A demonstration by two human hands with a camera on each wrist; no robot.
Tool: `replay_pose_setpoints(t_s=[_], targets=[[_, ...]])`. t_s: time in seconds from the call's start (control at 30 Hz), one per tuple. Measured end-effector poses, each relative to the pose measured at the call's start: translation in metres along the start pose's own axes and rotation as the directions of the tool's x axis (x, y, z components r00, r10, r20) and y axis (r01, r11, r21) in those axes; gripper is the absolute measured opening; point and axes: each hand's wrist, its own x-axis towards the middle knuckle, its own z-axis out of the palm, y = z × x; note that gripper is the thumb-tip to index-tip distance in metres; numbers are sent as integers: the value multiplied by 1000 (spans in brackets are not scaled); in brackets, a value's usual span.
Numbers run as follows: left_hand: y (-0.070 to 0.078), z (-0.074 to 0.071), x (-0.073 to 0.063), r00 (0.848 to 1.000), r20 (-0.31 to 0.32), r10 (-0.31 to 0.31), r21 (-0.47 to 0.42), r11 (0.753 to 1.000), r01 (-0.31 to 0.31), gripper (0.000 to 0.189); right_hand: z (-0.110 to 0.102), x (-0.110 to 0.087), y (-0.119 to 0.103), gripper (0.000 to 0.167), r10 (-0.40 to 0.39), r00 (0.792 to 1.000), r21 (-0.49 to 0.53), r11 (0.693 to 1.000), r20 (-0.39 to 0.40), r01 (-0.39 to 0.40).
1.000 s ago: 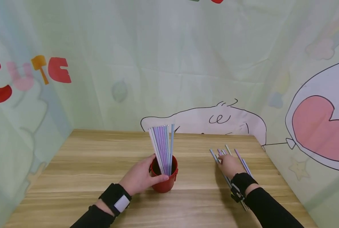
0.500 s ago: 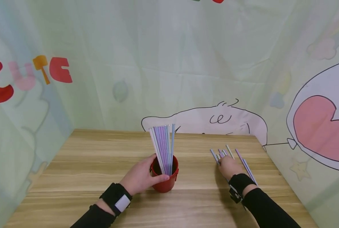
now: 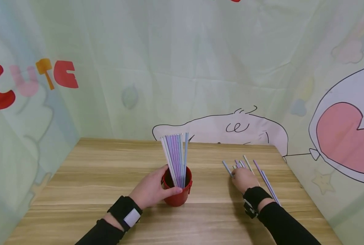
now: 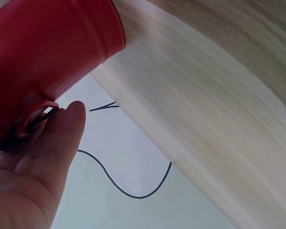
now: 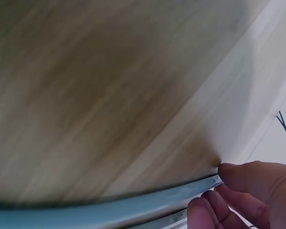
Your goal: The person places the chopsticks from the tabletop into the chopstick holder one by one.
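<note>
A small red bucket stands upright on the table, holding several pastel straws in white, purple and blue that lean against its rim. My left hand grips the bucket from its left side, thumb over the rim. In the left wrist view its fingers reach along the red wall, by the handle's lug. Over on the right, my right hand pinches a blue straw between thumb and fingers, low over the wood. The straw's far end sticks out past the fingertips.
More loose straws lie around and under the right hand, among them purple straws to its right and a pale one behind. The wooden table ends at a printed cloth backdrop.
My right hand has shifted slightly left, and the blue straw has come away from the other loose straws with it. The left hand and bucket stay put.
</note>
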Motion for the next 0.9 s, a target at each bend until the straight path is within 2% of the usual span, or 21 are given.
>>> replay_pose_setpoints(t_s=[0.17, 0.33, 0.57, 0.77, 0.9], targets=[[0, 0, 0, 1000, 3, 6, -3, 1000, -6, 91, 2, 3, -5, 16, 39, 999, 23, 999, 31, -40], [0, -1, 0, 1000, 8, -4, -6, 1000, 4, 91, 3, 2, -11, 15, 37, 999, 8, 999, 24, -38], [0, -1, 0, 1000, 5, -7, -5, 1000, 7, 93, 2, 4, -21, 16, 60, 997, 82, 995, 57, -65], [0, -1, 0, 1000, 3, -2, -4, 1000, 2, 92, 6, 7, -20, 19, 51, 997, 93, 994, 55, -56], [0, -1, 0, 1000, 5, -1, -16, 1000, 1, 92, 0, 9, -22, 23, 57, 996, 132, 989, 65, -66]])
